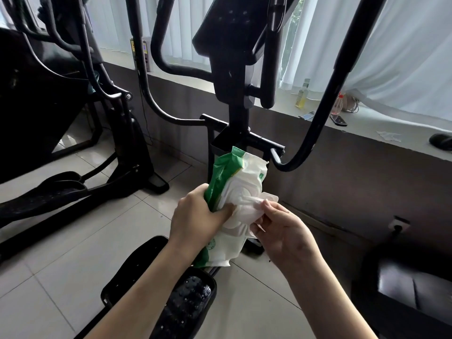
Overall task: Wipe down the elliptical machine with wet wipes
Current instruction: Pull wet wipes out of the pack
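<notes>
The left hand gripped the wipes pack, the right hand pinched one wipe; the elliptical machine seemed not yet wiped.

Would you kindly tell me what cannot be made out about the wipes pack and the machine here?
Head view:
1. Print on the wipes pack: too small, partly behind the left hand.
2. Wipes remaining: hidden inside it.
3. The elliptical console: backlit, cut off by the top edge.
</notes>
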